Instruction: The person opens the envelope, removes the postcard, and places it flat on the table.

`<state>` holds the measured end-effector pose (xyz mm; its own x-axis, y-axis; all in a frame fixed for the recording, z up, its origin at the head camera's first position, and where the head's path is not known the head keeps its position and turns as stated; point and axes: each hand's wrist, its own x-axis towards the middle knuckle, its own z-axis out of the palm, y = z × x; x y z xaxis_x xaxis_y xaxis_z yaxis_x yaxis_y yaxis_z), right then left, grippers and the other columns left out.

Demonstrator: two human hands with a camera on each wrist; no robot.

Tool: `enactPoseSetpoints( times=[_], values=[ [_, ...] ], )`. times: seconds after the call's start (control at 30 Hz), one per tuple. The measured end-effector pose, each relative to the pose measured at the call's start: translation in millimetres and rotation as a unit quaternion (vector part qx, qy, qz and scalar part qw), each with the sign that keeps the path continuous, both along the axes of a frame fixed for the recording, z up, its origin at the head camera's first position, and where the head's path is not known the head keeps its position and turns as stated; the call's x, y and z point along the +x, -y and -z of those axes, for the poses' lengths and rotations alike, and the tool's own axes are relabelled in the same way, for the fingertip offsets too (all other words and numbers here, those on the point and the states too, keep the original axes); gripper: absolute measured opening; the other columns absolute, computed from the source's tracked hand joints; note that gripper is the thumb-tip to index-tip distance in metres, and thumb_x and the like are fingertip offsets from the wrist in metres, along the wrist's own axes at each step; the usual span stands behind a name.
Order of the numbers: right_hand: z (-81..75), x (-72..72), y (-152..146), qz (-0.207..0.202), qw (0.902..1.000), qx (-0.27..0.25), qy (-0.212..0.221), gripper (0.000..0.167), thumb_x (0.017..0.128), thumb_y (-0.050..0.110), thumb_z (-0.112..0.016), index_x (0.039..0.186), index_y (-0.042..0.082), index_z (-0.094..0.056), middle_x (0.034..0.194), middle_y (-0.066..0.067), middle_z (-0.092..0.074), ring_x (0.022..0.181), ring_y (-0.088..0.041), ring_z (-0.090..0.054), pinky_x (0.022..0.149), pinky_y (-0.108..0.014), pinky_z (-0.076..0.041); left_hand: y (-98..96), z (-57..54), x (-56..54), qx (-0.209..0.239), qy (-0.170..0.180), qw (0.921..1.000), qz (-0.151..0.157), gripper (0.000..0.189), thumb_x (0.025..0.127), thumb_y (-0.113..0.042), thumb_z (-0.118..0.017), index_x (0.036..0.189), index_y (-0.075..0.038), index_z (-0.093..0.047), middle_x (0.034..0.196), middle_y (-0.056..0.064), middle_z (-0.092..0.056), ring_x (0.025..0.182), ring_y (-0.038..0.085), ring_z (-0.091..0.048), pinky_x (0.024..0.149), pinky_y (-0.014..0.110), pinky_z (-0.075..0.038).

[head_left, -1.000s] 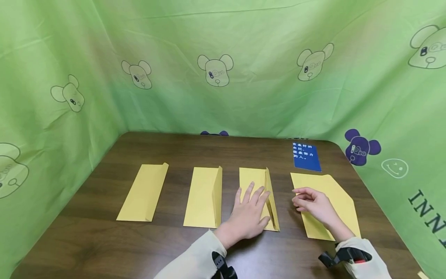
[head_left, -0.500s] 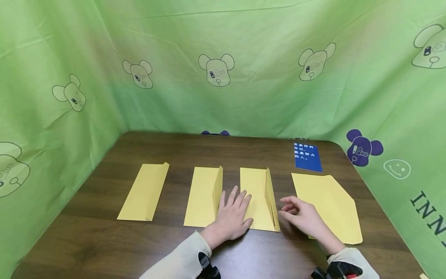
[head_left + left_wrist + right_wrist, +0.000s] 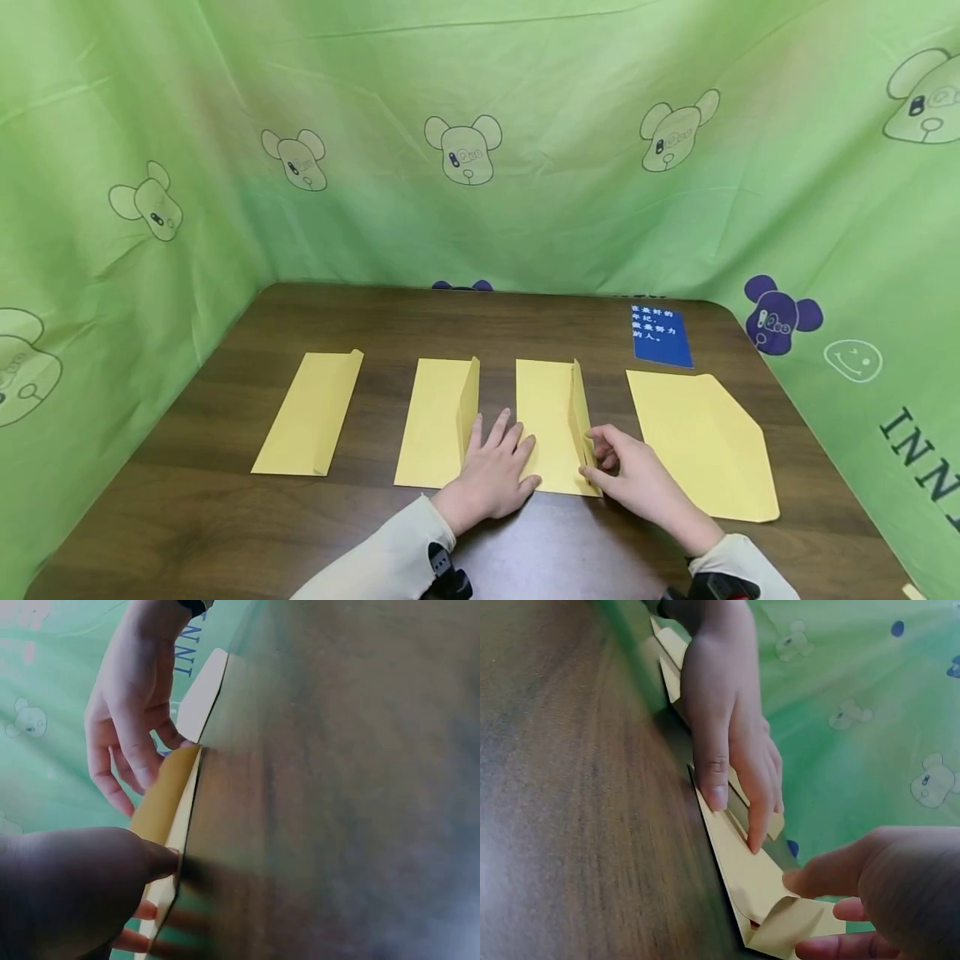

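Four yellow envelopes is beyond counting here, so several lie in a row. My left hand (image 3: 491, 475), fingers spread, rests on the left edge of the third envelope from the left (image 3: 545, 400). My right hand (image 3: 633, 475) is at that envelope's half-raised flap (image 3: 577, 408), thumb at its lower end and index finger at its outer side. In the right wrist view the bent flap (image 3: 787, 930) stands between the right thumb and the loosely bent fingers, which keep a gap. Right of this hand lies an envelope with its flap spread flat (image 3: 712, 450).
To the left lie a second envelope (image 3: 431, 417) with a raised flap and a far-left envelope (image 3: 303, 417). A blue card (image 3: 662, 337) with white writing lies at the back right of the brown table (image 3: 225, 533). Green printed cloth (image 3: 360, 233) surrounds the table.
My right hand has moved left from the flat-flapped envelope to the third envelope's flap. My left hand has slid left and toward me, from the middle of that envelope to its left edge.
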<state>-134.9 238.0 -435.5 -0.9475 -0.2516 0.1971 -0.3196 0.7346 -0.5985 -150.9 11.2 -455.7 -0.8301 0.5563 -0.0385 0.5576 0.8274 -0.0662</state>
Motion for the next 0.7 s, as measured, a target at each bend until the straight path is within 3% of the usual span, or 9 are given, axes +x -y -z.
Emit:
enactPoseSetpoints(
  times=[0.23,0.37,0.53,0.7],
  values=[
    [-2.2,0.3,4,0.005,0.9996,0.022,-0.018,0.038,0.075,-0.002,-0.080,0.109,0.001,-0.064,0.084,0.003,-0.057,0.073,-0.010,-0.057,0.066,-0.029,-0.052,-2.7,-9.5,-3.0,-0.026,0.004,0.9997,-0.002,0.057,0.101,-0.056,-0.041,0.149,-0.024,-0.047,0.152,0.000,-0.043,0.149,0.025,-0.022,0.116,0.056,-0.018],
    [-2.5,2.2,4,0.000,0.9968,0.034,-0.072,0.037,0.072,-0.005,-0.081,0.106,0.004,-0.067,0.082,0.006,-0.054,0.072,-0.009,-0.054,0.062,-0.027,-0.049,-2.8,-12.7,-3.7,-0.032,0.011,0.9994,-0.003,0.057,0.101,-0.056,-0.041,0.149,-0.025,-0.047,0.153,0.000,-0.042,0.149,0.024,-0.021,0.116,0.056,-0.017],
    [-2.4,5.9,-1,-0.013,0.9801,0.076,-0.182,0.040,0.061,-0.008,-0.084,0.096,0.007,-0.071,0.085,0.004,-0.054,0.075,-0.016,-0.053,0.063,-0.033,-0.047,-3.3,-10.2,-2.6,-0.029,0.017,0.9994,-0.002,0.058,0.101,-0.056,-0.041,0.149,-0.025,-0.046,0.154,0.000,-0.041,0.149,0.025,-0.020,0.117,0.056,-0.016],
    [0.0,4.4,-9,-0.041,0.9625,0.111,-0.244,0.042,0.053,-0.011,-0.086,0.089,0.005,-0.072,0.093,-0.004,-0.056,0.084,-0.026,-0.053,0.072,-0.042,-0.047,-3.8,-8.7,-2.0,-0.027,0.018,0.9994,-0.006,0.058,0.101,-0.057,-0.041,0.149,-0.025,-0.046,0.154,-0.001,-0.041,0.149,0.025,-0.020,0.117,0.055,-0.016]
  ],
)
